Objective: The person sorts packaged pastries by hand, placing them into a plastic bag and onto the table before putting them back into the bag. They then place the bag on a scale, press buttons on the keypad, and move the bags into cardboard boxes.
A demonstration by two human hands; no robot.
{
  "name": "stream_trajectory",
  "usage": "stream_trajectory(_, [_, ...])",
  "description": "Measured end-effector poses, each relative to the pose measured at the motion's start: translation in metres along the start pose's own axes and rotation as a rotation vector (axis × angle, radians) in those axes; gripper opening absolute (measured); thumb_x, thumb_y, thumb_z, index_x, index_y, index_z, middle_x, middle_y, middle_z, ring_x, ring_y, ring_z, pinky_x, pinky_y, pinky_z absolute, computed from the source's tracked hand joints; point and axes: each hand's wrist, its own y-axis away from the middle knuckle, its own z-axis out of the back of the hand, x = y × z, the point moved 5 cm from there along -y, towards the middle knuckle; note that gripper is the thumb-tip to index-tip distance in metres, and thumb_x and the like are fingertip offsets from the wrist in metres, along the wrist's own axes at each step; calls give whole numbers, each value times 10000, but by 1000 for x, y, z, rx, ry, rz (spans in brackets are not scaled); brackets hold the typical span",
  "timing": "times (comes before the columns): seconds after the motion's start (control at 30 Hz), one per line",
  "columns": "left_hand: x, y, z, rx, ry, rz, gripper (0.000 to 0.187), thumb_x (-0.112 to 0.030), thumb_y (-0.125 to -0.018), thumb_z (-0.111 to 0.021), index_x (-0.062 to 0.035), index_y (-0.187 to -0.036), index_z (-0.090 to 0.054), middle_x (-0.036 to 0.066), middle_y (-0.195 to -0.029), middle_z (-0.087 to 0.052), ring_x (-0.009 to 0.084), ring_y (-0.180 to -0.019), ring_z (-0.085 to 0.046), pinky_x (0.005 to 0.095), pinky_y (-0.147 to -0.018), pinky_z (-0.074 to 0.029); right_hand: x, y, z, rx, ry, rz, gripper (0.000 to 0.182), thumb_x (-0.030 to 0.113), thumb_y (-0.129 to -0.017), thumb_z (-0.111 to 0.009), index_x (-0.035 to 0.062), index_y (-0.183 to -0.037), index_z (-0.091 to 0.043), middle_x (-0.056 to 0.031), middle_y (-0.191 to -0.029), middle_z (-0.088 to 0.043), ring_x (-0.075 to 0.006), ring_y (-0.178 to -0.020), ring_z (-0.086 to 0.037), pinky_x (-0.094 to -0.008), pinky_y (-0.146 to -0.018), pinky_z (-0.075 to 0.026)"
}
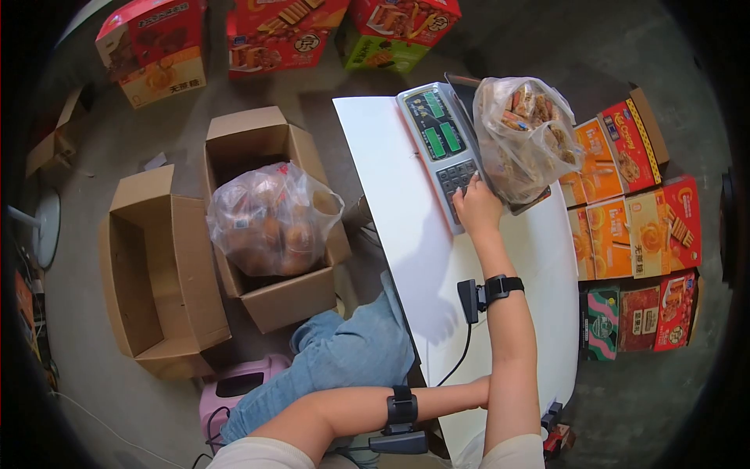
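Note:
My right hand [478, 205] is at the keypad of a digital scale [433, 144] on the white table [383, 164], its fingers apart and holding nothing. Beside it, a clear plastic bag [525, 137] full of wrapped snacks sits on the scale's dark platform. My left arm reaches across to the right beneath my right forearm. Only the edge of my left hand [483, 391] shows there; its fingers are hidden, and I cannot tell what they touch.
On the floor at left are an open cardboard box [164, 273] and another [301, 301] holding a bag of round items [273, 223]. A pink stool [242, 383] stands near my leg. Colourful snack boxes stand at the top [152, 51] and right [641, 227].

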Motion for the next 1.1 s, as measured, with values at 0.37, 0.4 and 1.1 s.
stream_trajectory(0.37, [15,-7,7,-62,221,42,316,-173,-790,-671,-42,-1061,-573,44,-1061,-583,123,-925,-500,308,-792,-452,8,-11,12,84,127,-146,578,396,-850,-448,7,-1277,-433,-135,-817,-624,-295,-665,-630,-424,-570,-494])
stream_trajectory(0.4, [14,-6,8,-73,111,54,320,-188,-809,-646,-47,-1084,-562,48,-1070,-583,130,-929,-507,307,-786,-455,7,-12,12,87,124,-145,578,396,-850,-448,7,-1277,-433,-135,-817,-624,-295,-665,-630,-424,-570,-494])
stream_trajectory(1.1, [14,-8,8,-53,188,9,279,-215,-896,-530,-43,-1116,-549,40,-1086,-587,150,-950,-535,308,-818,-454,15,-26,10,342,69,-83,791,512,-842,-460,-149,-1261,-347,-155,-664,-639,-259,-603,-635,-370,-533,-489])
